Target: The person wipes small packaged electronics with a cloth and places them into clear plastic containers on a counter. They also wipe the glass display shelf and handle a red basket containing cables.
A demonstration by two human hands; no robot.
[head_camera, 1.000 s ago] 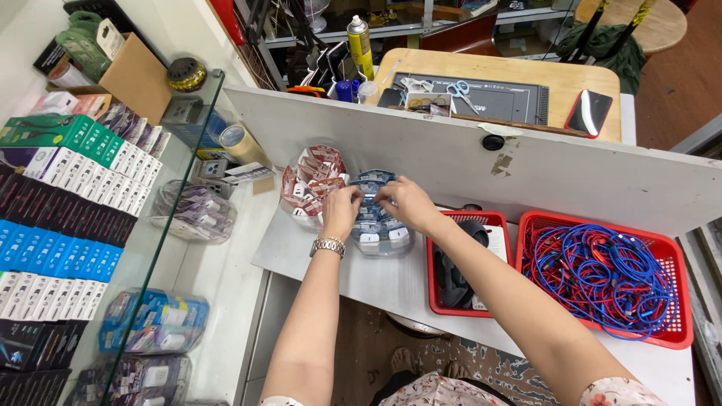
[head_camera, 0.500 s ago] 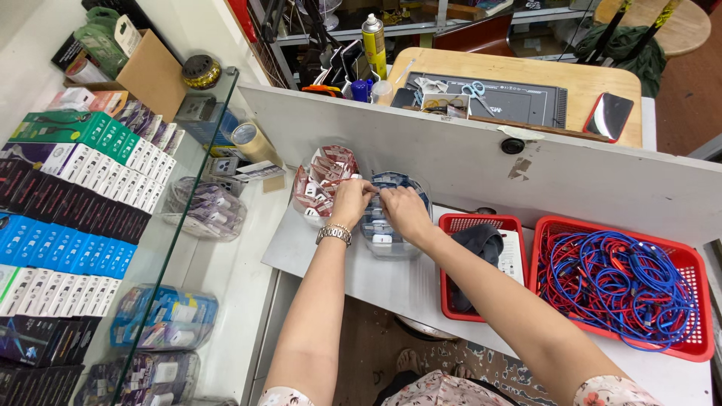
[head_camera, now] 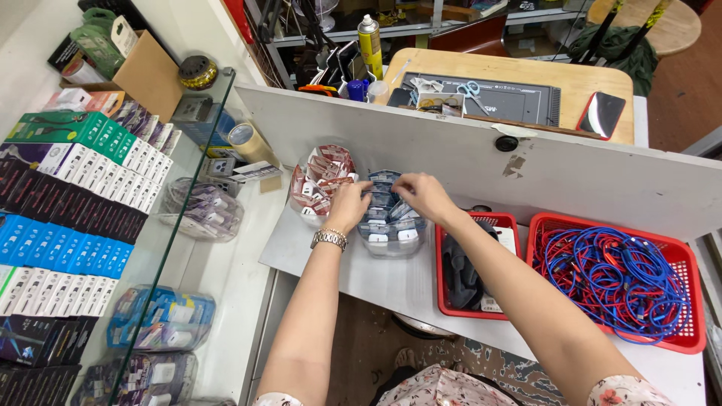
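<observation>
Both hands at the clear tub (head_camera: 387, 239) of blue-and-white packets (head_camera: 383, 197), set on the grey shelf (head_camera: 353, 271) hard against its back edge, below the white partition (head_camera: 481, 162). Left hand (head_camera: 347, 207), watch (head_camera: 329, 239) at wrist: fingers curled over the tub's left rim, tips on the packets; pinching or not, cannot tell. Right hand (head_camera: 423, 197): fingertips drawn together on a packet top at the tub's rear. Second tub (head_camera: 322, 180), red-and-white packets, touching on the left. Red basket (head_camera: 474, 271) with dark items just right of the clear tub; red basket of cables (head_camera: 613, 278) toward the shelf's right end.
</observation>
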